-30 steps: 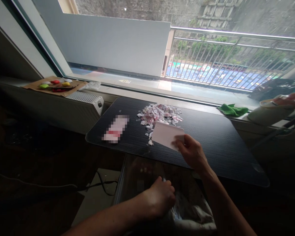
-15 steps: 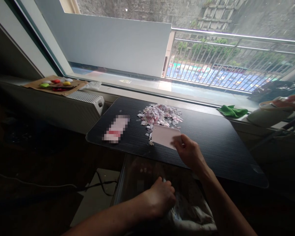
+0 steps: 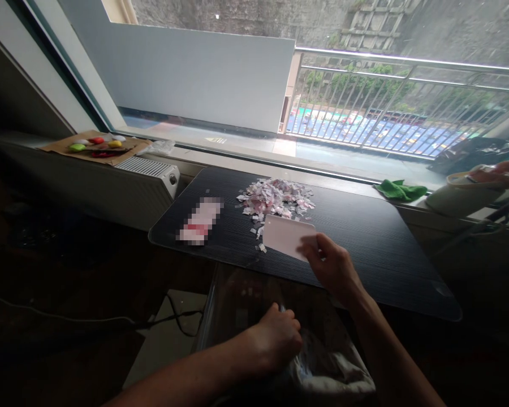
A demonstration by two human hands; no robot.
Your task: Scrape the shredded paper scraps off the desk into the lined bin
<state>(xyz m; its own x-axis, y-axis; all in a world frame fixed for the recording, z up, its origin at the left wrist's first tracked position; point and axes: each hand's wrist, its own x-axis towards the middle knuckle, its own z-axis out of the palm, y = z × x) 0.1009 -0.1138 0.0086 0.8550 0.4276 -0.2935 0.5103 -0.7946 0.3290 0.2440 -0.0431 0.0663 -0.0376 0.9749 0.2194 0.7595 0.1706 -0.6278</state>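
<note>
My right hand (image 3: 328, 257) is above the dark table and pinches the right end of a pale pinkish card (image 3: 282, 236). The card is tilted, its far end close to the near edge of a heap of small paper scraps (image 3: 274, 198). Lower down, in front of the table, my left hand (image 3: 280, 338) is closed in a fist. A small shiny bit shows by its fingers, but what it grips is too dark to make out. Under and around that hand lies something see-through, like clear plastic, with pale cloth (image 3: 339, 370) to its right.
On the left of the dark table (image 3: 377, 249) lies a blurred-out pink and red piece (image 3: 199, 221). A green cloth (image 3: 401, 191) and a pale container (image 3: 462, 195) stand on the sill. A radiator (image 3: 148, 169) is at the left, cables (image 3: 169, 319) below it.
My right hand and the card have shifted slightly to the right and down. My left hand stays almost where it was, still closed.
</note>
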